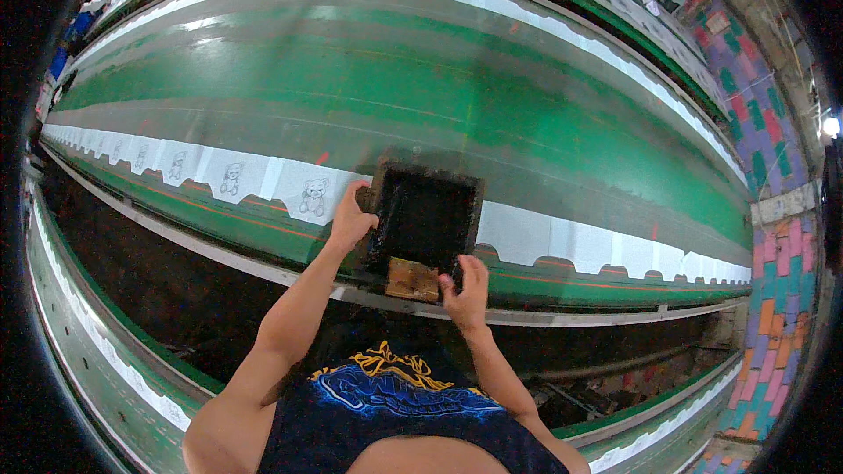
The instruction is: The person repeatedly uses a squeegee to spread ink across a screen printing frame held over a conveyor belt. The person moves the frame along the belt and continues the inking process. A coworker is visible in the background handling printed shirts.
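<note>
A dark, ink-stained screen-printing frame lies on the green table over a row of white cut pieces. A bare wooden block or strip shows at its near side. My left hand grips the frame's left edge, with thumb and fingers closed on it. At the near right corner, my right hand is curled round the frame's edge; its fingertips are partly hidden. Left of the frame, several white pieces bear a line-drawn teddy bear. Those on the right look plain.
The long green table carries another strip of white pieces along its far edge. A pale rail runs along the near edge. Behind me stands another green table. A multicoloured brick-patterned wall or floor lies at the right.
</note>
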The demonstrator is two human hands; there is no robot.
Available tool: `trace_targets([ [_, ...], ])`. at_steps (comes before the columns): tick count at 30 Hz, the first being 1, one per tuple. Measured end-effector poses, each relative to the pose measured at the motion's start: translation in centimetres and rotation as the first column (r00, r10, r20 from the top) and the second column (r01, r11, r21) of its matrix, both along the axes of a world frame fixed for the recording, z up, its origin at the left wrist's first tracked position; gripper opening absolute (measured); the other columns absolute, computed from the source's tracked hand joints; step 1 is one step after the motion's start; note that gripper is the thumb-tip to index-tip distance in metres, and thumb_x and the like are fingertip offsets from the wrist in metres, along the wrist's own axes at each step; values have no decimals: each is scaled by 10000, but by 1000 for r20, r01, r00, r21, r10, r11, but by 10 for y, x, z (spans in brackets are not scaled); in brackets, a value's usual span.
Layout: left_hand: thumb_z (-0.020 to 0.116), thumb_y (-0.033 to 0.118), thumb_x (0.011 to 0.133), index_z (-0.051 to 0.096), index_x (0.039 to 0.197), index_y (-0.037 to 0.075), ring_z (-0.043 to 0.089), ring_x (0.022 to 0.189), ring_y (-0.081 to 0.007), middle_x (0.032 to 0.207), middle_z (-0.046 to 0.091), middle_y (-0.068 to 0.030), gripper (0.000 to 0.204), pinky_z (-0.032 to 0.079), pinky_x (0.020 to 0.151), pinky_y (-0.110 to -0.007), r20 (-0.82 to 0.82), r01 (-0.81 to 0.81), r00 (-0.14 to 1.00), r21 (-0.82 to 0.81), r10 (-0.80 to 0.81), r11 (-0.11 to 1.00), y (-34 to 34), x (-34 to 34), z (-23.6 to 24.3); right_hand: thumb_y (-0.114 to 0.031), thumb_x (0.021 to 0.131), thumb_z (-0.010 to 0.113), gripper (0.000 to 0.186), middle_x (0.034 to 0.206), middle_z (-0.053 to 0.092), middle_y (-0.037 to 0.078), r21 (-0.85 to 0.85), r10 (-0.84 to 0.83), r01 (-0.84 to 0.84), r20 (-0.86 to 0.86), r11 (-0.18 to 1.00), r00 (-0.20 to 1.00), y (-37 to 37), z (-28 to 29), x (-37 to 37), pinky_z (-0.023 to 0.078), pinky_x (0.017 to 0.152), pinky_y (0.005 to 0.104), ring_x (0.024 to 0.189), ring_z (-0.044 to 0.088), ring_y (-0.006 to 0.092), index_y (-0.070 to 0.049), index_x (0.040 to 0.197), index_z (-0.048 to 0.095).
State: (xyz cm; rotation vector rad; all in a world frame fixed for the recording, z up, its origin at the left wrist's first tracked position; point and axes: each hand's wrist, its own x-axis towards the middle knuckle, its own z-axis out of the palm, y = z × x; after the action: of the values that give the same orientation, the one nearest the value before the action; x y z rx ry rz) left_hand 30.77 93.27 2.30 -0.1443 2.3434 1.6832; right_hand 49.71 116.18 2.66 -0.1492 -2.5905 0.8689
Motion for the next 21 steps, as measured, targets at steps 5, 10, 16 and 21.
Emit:
trace_targets([
  [5,730,-41,580,522,1257,139,603,814,-241,907,629,-99,730,492,681,-371,-83,9,996,-34,-12,999,1,-1,-1,-115,746,779,517,1245,569,208,-42,405,-403,131,914,905,-24,39,-5,455,1039,471,1195,531,403,31,1209,601],
  [10,736,-41,574,523,1249,125,617,820,-270,919,648,-131,727,499,701,-383,-133,36,990,-81,-47,996,2,-4,2,6,653,674,488,1190,605,190,68,426,-441,169,895,889,-26,26,-12,493,996,450,1113,576,382,29,1138,624],
  [16,747,-22,582,514,1269,123,631,803,-313,944,665,-168,739,507,726,-398,-89,50,994,-118,-61,992,0,-4,5,12,711,618,314,1065,660,165,67,398,-410,145,910,906,-22,24,-41,520,914,452,1023,617,369,4,1024,652],
  [21,744,-26,595,508,1276,131,655,814,-315,931,679,-177,737,515,729,-411,-45,49,998,-107,-54,993,-1,-5,1,25,768,612,150,953,681,161,22,350,-353,89,935,932,1,36,-105,513,833,471,952,629,381,-17,903,664],
])
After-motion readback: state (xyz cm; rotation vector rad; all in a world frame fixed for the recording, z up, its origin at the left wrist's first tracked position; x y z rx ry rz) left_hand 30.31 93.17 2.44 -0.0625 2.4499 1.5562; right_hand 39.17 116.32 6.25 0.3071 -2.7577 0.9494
